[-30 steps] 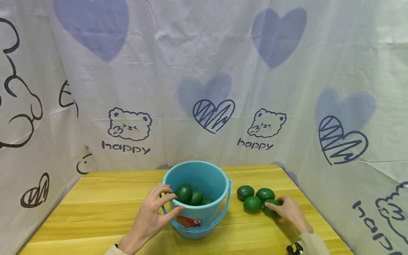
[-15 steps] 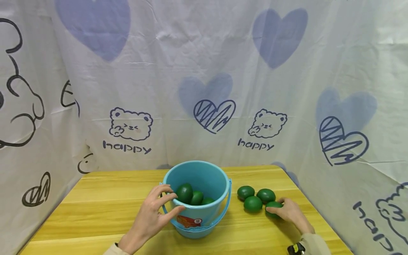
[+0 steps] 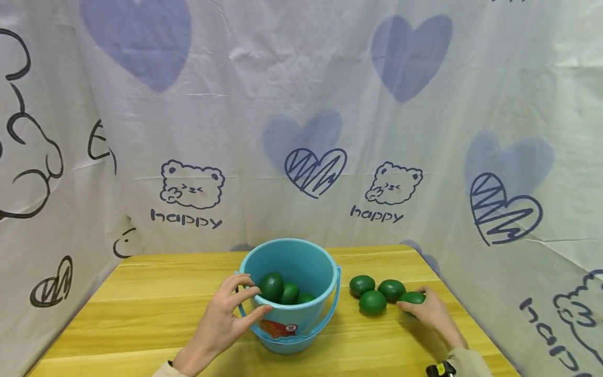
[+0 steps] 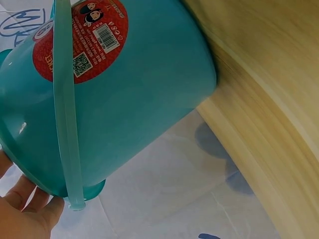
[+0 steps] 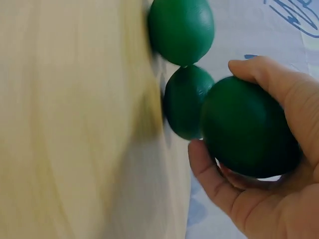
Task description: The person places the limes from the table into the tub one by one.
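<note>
Your right hand (image 3: 430,313) grips a green ball (image 3: 412,298) just right of three more green balls (image 3: 372,302) on the table (image 3: 141,314), while your left hand (image 3: 221,323) holds the blue bucket (image 3: 301,324) by its rim, thumb against its wall.

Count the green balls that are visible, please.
7: three in the blue bucket, three loose balls on the table, one ball in the right hand. More may be hidden inside.
</note>
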A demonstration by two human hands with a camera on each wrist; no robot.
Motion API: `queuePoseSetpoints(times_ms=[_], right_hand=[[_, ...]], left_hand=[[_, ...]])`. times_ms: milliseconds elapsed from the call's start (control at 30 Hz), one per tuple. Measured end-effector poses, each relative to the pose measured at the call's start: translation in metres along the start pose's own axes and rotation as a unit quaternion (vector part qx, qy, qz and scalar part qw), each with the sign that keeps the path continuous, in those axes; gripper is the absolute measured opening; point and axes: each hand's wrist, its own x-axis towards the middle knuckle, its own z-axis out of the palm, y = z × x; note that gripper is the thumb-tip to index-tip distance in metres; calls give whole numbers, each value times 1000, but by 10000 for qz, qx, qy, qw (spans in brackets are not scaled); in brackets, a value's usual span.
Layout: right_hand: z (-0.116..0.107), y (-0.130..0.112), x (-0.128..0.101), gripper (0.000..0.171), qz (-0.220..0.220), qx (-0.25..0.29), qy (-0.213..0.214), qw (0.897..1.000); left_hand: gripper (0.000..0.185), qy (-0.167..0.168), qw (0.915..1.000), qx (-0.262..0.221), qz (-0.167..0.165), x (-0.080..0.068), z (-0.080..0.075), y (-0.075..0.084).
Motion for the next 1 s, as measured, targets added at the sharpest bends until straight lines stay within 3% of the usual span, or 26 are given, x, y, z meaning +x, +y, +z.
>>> queuePoseSetpoints(times_ms=[333, 667, 1000], right_hand=[[1, -10, -1, 61, -478, 321, 561, 9968], [3, -36, -7, 59, -406, 556, 565, 9960], [15, -74, -12, 56, -834, 1057, 460, 9898]], left_hand=[[28, 23, 10000, 80, -7, -3, -3, 0], [27, 11, 10000, 52, 33, 0, -1, 1], [27, 10, 9999, 97, 73, 2, -1, 1]])
